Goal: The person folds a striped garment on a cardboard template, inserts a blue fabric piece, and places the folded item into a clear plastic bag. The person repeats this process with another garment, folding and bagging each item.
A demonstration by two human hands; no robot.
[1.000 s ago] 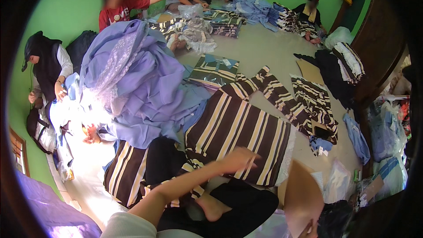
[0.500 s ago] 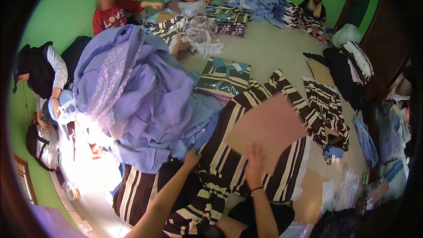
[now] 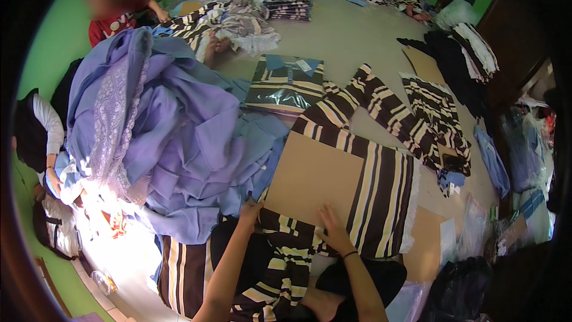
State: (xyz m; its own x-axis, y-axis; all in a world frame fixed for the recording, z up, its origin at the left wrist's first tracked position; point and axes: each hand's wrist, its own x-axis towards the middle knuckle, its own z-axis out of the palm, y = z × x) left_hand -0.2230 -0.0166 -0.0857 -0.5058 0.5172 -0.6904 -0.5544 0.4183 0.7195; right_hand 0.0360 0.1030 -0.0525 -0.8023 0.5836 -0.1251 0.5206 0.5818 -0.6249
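On floor [image 3: 351,39], striped garment [image 3: 381,203] may wrinkle beneath cardboard [image 3: 316,179] if left hand [image 3: 251,207], seemingly pinching garment's left edge, tugs against spread right hand [image 3: 335,234].

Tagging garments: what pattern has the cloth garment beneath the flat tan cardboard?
Cloth garment: dark brown, yellow and white stripes; head view.

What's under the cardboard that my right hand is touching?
A brown striped garment sticks out from under the cardboard, mostly rightward; the part directly beneath is covered and can't be seen.

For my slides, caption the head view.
Right hand on cardboard atop a striped garment, left hand beside the cardboard's corner, purple cloth nearby.
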